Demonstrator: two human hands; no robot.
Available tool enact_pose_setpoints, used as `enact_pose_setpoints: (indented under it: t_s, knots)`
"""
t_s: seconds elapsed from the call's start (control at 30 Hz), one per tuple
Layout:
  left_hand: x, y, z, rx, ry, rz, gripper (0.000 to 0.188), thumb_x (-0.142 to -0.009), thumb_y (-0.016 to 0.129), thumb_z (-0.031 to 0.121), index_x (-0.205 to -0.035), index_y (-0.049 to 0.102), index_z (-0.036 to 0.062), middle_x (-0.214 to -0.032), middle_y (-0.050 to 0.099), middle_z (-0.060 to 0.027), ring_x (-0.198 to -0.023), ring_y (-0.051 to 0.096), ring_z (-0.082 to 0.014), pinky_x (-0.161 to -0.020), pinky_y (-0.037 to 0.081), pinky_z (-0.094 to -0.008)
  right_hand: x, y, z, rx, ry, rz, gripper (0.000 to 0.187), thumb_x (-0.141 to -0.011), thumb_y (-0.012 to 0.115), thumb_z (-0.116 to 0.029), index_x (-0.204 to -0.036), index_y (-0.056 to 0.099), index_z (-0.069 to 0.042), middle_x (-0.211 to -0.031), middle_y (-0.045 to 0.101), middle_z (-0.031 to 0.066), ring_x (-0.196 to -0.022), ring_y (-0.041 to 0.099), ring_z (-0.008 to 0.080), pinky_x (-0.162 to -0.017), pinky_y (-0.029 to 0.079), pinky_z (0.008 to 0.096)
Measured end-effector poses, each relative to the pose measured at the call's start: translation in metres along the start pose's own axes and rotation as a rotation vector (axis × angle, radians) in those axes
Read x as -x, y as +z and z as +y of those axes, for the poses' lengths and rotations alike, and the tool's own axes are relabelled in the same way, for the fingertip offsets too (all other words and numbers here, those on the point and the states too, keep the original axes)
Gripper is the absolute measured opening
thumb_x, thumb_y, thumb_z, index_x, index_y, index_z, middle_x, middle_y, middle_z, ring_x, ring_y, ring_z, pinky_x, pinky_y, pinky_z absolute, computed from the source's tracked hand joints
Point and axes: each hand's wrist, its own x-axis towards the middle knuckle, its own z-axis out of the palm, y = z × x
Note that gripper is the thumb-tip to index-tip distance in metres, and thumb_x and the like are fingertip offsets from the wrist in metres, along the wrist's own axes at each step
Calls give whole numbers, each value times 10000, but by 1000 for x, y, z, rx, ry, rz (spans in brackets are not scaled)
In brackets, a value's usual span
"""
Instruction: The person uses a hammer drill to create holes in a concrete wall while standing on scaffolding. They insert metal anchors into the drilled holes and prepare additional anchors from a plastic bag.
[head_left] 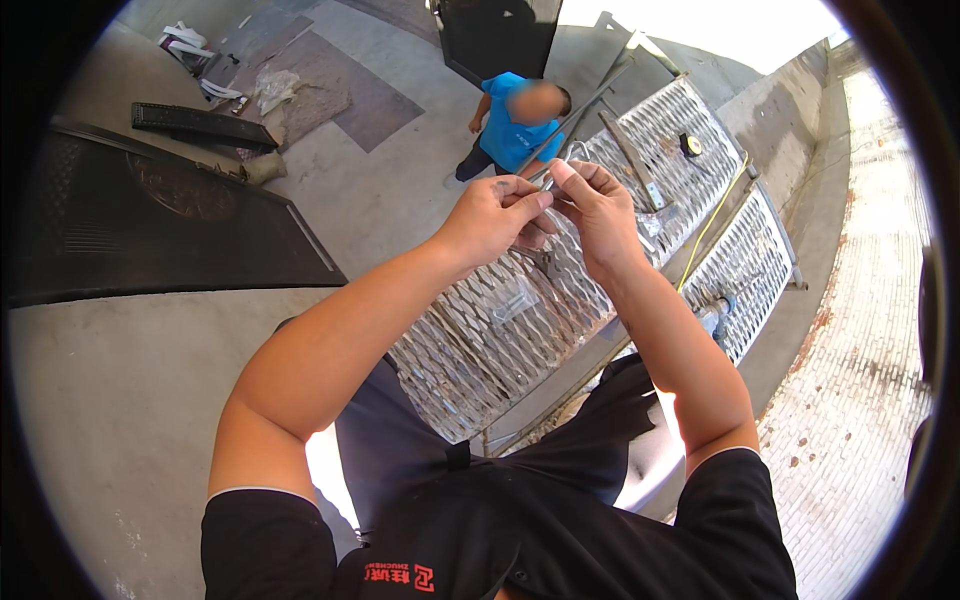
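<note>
Both of my hands are raised and meet in front of me, above a metal mesh platform [500,350]. My left hand [495,220] has its thumb and fingers closed in a pinch. Close against it, my right hand [597,210] is closed too, its thumb pressed on the fingers. Between the fingertips shows a small shiny metal piece [547,184]; the fingers cover most of it, and its kind cannot be made out. A clear plastic bag [515,302] lies on the mesh below my hands.
A person in a blue shirt [515,125] stands beyond the platform. On the mesh at right lie a yellow-and-black tape measure [690,145], a metal bar [632,160] and a yellow cord [713,218]. A dark panel [180,220] is at left, a brick-paved strip [850,330] at right.
</note>
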Motion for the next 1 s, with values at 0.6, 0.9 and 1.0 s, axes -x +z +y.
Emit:
enact_pose_setpoints:
  t_s: [0.6,0.9,1.0]
  knots:
    - [-1,-9,11,210,-75,-83,345,-1037,547,343,-1095,632,13,-925,710,-114,-783,673,-163,-776,564,-322,-5,-6,-9,-22,47,-89,218,-969,677,-237,-1061,671,-39,-886,654,35,-837,631,159,-862,509,332]
    - [-2,-14,4,271,-11,56,289,-1031,567,330,-987,631,51,-868,697,-70,-754,645,-132,-763,547,-299,5,1,0,-105,87,-86,194,-968,678,-211,-1037,656,-31,-933,673,55,-859,629,146,-875,507,341]
    - [4,-19,6,264,-68,89,286,-1035,559,329,-964,630,62,-843,692,-50,-730,631,-117,-751,546,-286,21,5,-1,-15,137,-134,239,-973,673,-208,-1079,653,5,-951,672,54,-869,622,136,-878,505,319]
